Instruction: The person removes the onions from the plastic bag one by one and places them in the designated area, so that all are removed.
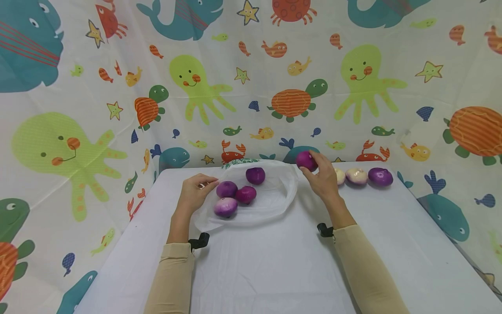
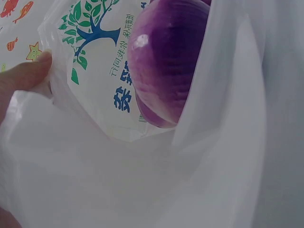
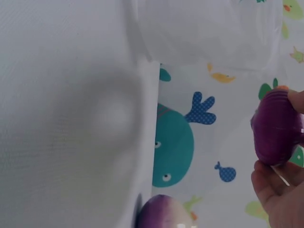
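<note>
My left hand [image 1: 193, 192] pinches the left edge of a thin white plastic bag [image 1: 276, 205], which lies spread on the table with its mouth gaping. Inside it sit several purple onions [image 1: 226, 189]. Seen from the left wrist, the thumb presses on the bag's rim, and a printed tree [image 2: 97, 33] with blue lettering shows beside an onion [image 2: 166, 57]. My right hand [image 1: 325, 179] holds another purple onion [image 1: 306, 161] between thumb and fingers, raised above the table just right of the bag. In the right wrist view this onion [image 3: 276, 128] shows between thumb and fingertips.
Along the table's back right stand a pale onion [image 1: 339, 175] partly behind the right hand, a cream and purple onion [image 1: 356, 176] and a purple one [image 1: 380, 176]. A cloth [image 1: 255, 126] printed with sea animals hangs behind the white-covered table [image 1: 270, 270].
</note>
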`<action>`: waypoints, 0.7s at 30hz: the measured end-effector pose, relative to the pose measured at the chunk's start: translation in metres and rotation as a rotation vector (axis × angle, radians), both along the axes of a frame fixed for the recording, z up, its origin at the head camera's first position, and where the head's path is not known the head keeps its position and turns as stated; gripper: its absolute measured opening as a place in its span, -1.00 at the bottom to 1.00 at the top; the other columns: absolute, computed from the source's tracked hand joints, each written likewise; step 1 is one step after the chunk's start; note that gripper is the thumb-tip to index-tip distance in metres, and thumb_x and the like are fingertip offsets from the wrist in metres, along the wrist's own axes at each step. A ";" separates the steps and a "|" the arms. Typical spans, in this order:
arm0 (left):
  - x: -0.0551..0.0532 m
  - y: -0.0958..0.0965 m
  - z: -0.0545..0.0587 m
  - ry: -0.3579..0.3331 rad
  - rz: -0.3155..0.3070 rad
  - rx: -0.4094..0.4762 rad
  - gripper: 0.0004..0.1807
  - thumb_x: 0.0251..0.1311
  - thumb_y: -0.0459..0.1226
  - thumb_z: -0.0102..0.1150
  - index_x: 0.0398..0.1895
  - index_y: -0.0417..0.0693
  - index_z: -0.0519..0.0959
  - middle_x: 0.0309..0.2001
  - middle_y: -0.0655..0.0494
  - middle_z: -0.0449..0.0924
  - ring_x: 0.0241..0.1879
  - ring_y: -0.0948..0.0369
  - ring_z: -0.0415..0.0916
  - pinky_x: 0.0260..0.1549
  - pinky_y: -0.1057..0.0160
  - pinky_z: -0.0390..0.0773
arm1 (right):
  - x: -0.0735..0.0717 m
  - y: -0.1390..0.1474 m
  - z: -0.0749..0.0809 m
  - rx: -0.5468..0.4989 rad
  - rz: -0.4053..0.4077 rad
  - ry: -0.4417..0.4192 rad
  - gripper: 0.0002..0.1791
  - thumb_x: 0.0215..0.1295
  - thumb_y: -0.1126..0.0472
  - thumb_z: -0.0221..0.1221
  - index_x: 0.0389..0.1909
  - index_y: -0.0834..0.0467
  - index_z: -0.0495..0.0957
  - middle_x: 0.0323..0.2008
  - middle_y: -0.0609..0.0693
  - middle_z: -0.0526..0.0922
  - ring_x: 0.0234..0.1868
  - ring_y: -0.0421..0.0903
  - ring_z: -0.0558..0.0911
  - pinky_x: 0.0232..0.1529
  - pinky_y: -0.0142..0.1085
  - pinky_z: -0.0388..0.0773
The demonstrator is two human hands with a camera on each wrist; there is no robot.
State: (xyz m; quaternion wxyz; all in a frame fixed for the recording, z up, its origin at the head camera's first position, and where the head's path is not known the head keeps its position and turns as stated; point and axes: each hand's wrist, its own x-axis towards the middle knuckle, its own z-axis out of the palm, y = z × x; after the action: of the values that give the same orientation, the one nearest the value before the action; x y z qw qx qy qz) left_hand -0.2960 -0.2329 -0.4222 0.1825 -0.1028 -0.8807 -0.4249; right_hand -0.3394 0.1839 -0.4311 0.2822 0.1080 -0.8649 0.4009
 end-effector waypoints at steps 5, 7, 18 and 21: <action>0.000 0.000 0.000 -0.001 -0.002 -0.002 -0.83 0.34 -0.20 0.39 -0.06 0.02 0.80 -0.14 0.08 0.78 -0.14 0.12 0.60 -0.08 0.22 0.59 | 0.000 0.002 -0.002 0.014 -0.004 -0.056 -0.32 0.37 0.12 0.37 0.46 0.14 0.41 0.42 0.23 0.48 0.43 0.24 0.43 0.41 0.18 0.40; 0.000 0.001 0.000 -0.002 -0.004 -0.002 -0.83 0.34 -0.21 0.39 -0.06 0.02 0.81 -0.14 0.09 0.78 -0.14 0.13 0.60 -0.08 0.23 0.59 | 0.000 0.003 -0.003 0.018 0.000 -0.073 -0.33 0.38 0.12 0.37 0.45 0.14 0.41 0.42 0.23 0.47 0.42 0.25 0.43 0.41 0.18 0.41; 0.001 0.002 0.000 -0.019 -0.001 0.003 -0.83 0.35 -0.21 0.38 -0.06 0.01 0.80 -0.13 0.08 0.78 -0.12 0.11 0.60 -0.04 0.15 0.60 | -0.002 0.005 -0.010 -0.004 -0.007 -0.125 -0.33 0.36 0.18 0.38 0.45 0.16 0.42 0.39 0.30 0.40 0.38 0.29 0.45 0.40 0.17 0.43; 0.001 0.002 0.000 -0.022 0.002 -0.002 -0.83 0.35 -0.21 0.38 -0.06 0.01 0.80 -0.13 0.08 0.78 -0.12 0.11 0.60 -0.05 0.15 0.59 | -0.002 0.006 -0.011 -0.007 -0.006 -0.148 -0.33 0.36 0.20 0.38 0.45 0.15 0.41 0.38 0.29 0.39 0.37 0.29 0.46 0.40 0.18 0.43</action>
State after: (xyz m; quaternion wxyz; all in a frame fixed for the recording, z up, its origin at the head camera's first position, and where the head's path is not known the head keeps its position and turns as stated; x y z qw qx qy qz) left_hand -0.2952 -0.2310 -0.4217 0.1732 -0.0976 -0.8832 -0.4248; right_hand -0.3410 0.1895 -0.4424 0.2190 0.0746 -0.8822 0.4102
